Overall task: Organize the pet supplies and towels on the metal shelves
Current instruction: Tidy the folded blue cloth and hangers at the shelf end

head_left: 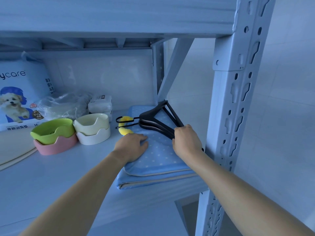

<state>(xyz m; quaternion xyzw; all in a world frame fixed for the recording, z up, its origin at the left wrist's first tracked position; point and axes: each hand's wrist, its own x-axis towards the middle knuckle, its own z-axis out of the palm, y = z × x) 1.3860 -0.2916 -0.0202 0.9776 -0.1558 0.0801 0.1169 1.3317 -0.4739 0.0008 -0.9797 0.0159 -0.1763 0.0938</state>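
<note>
**Both hands at the towel stack, right end of the shelf**

At the far left of the pale metal shelf board (68, 176), a blue-and-white bag of pet pads printed with a small dog (15, 99) stands upright against the back. A flat cream panel (15, 150) lies below it, cut off by the picture's edge. In front of the bag sits a lime-green bowl (52, 128) nested in a pink scalloped base (56, 145). Just beside it to the right, a cream bowl (91, 122) is nested in a white scalloped base (93, 137). Behind the bowls lie a crumpled clear plastic bag (63, 104) and a small stack of white wrapped packs (100, 103).

Further right, the left hand (134, 145) lies flat, fingers straight, palm down on the near left part of the folded light-blue towels with white dots (158, 155). These are stacked at the shelf's right end. A yellow fluffy piece (125, 129) rests at the stack's left edge, just beyond the fingertips.

A bunch of black clothes hangers (158, 121) slants over the top towel, with its wire hooks pointing left across the yellow piece. The right hand (185, 142) is curled tightly round the hangers' near ends. It is close to the perforated grey metal upright (238, 116) of the rack.
</note>
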